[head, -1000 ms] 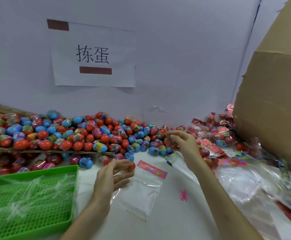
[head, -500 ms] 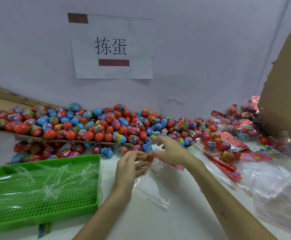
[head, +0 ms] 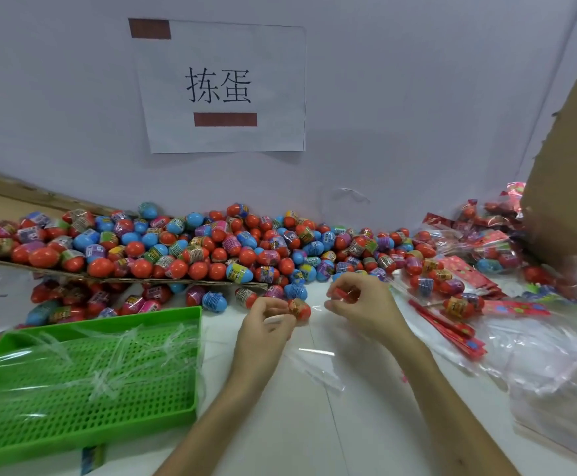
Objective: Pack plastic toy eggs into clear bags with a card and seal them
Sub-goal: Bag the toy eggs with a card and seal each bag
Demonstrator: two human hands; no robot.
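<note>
My left hand pinches a red toy egg at the mouth of a clear bag that lies on the white table. Just to the right, my right hand pinches the bag's red top strip. A large heap of red, blue and pink toy eggs fills the back of the table along the wall. Packed bags with eggs and red cards lie at the right.
A green perforated tray with clear plastic over it sits at the front left. A stack of empty clear bags lies at the right, and a big cardboard box stands behind it. A paper sign hangs on the wall.
My right hand came back from the egg heap to the bag's top edge. My left hand brought a red egg up to the bag's mouth. The view shifted left.
</note>
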